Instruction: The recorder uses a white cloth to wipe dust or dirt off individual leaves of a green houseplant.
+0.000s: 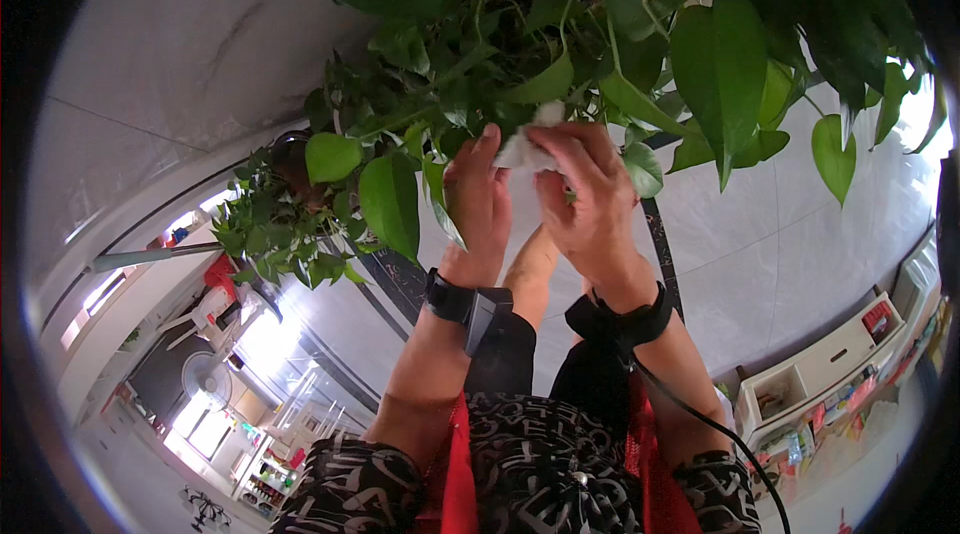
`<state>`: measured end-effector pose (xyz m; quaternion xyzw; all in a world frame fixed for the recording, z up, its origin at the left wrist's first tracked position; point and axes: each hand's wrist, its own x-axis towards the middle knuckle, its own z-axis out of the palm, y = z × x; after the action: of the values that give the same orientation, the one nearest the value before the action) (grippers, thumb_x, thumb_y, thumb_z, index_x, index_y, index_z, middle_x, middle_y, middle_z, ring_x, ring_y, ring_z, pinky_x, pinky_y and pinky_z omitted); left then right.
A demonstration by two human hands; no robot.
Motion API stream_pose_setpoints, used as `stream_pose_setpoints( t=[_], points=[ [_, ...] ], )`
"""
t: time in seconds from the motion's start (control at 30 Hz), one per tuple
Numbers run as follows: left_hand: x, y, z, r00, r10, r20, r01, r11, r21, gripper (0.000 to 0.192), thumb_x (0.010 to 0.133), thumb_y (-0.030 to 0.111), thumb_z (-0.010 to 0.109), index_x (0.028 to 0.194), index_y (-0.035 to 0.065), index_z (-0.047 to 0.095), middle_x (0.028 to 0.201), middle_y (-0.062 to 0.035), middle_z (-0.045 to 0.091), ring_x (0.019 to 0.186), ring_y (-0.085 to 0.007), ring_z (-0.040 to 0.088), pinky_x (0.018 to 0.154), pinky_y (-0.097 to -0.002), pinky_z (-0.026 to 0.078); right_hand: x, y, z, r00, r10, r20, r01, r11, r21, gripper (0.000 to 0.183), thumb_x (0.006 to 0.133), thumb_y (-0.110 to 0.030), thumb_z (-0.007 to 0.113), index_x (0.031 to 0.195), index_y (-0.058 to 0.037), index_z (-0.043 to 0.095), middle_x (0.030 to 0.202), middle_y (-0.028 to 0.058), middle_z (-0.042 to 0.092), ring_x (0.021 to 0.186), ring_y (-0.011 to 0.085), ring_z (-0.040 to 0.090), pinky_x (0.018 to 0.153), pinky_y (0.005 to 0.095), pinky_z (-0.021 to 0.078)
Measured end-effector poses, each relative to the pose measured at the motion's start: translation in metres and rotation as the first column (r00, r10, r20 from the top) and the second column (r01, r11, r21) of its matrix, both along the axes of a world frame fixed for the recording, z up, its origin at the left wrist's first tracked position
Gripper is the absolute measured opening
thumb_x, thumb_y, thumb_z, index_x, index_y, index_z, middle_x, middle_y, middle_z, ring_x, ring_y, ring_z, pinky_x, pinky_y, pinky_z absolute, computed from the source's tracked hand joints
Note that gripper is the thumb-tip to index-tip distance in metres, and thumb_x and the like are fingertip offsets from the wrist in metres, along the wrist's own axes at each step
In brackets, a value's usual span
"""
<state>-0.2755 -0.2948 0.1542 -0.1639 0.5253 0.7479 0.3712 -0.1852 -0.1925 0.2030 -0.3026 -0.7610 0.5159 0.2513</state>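
Note:
A leafy pothos plant (540,76) with heart-shaped green leaves hangs across the top of the view. My right hand (592,196) pinches a crumpled white cloth or tissue (521,151) among its lower leaves. Just to the left, my left hand (480,196) is raised, its thumb beside the cloth's left edge. Leaves hide part of its fingers, so whether they grip anything cannot be told. A large drooping leaf (390,204) hangs left of that hand, and a smaller leaf (642,170) shows right of my right hand.
Smaller trailing foliage (277,234) hangs at the left near a grey bar (142,256). Pale floor tiles (727,264) with dark strips lie below. A white drawer unit (817,361) stands right, a fan (206,376) lower left. A black cable (712,421) runs from my right wrist strap.

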Motion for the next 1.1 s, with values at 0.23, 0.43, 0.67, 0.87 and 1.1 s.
stream_pose_setpoints(
  t=[0.23,0.43,0.67,0.87,1.1],
  points=[
    [-0.003,-0.005,-0.007,0.973,-0.122,-0.196,0.132,0.991,0.039,0.035,0.089,0.003,0.057,0.123,0.0037,0.052,0.117,-0.0052,0.06,0.103,-0.0159,0.06,0.086,-0.0283,0.05,-0.046,0.005,-0.02,0.975,0.156,0.158,-0.198,0.932,0.303,0.027,0.069,-0.001,0.062,0.097,-0.0031,0.061,0.092,0.0164,0.054,0.088,0.0341,0.058,0.074,0.0411,0.0502],
    [-0.007,-0.018,0.001,0.981,-0.175,-0.09,0.189,0.964,0.186,0.037,0.09,-0.003,0.051,0.127,0.0017,0.05,0.117,-0.0069,0.061,0.105,-0.0154,0.06,0.089,-0.0288,0.049,-0.015,-0.011,-0.023,0.979,0.145,0.141,-0.163,0.978,0.128,0.027,0.07,-0.002,0.062,0.097,-0.0034,0.062,0.093,0.0168,0.052,0.088,0.0373,0.055,0.075,0.0422,0.0487],
    [-0.016,-0.013,0.014,0.976,-0.203,-0.08,0.207,0.978,0.037,0.051,0.084,-0.01,0.048,0.134,-0.0008,0.044,0.121,-0.0123,0.06,0.106,-0.019,0.06,0.089,-0.0314,0.051,0.011,-0.026,-0.009,0.964,0.161,0.21,-0.161,0.987,-0.022,0.033,0.071,0.004,0.058,0.103,-0.0026,0.062,0.098,0.0174,0.054,0.088,0.0368,0.056,0.074,0.0452,0.0491],
    [-0.004,0.001,0.019,0.99,-0.141,-0.003,0.139,0.97,0.198,0.059,0.08,-0.012,0.047,0.137,0.003,0.042,0.125,-0.0124,0.057,0.107,-0.0196,0.059,0.088,-0.0281,0.051,-0.035,0.003,-0.013,0.966,0.106,0.237,-0.17,0.949,0.266,0.029,0.067,-0.003,0.064,0.096,-0.006,0.064,0.102,0.0139,0.055,0.089,0.0339,0.054,0.079,0.0412,0.047],
    [-0.021,-0.006,0.026,0.958,-0.288,-0.01,0.281,0.925,0.257,0.069,0.079,-0.013,0.042,0.145,0.006,0.032,0.136,-0.0136,0.049,0.123,-0.0271,0.05,0.099,-0.0388,0.045,0.007,-0.02,-0.021,0.977,0.128,0.173,-0.153,0.977,0.145,0.034,0.07,0.003,0.062,0.101,-0.0086,0.067,0.1,0.011,0.056,0.094,0.0325,0.055,0.078,0.0413,0.0478]
  ],
)
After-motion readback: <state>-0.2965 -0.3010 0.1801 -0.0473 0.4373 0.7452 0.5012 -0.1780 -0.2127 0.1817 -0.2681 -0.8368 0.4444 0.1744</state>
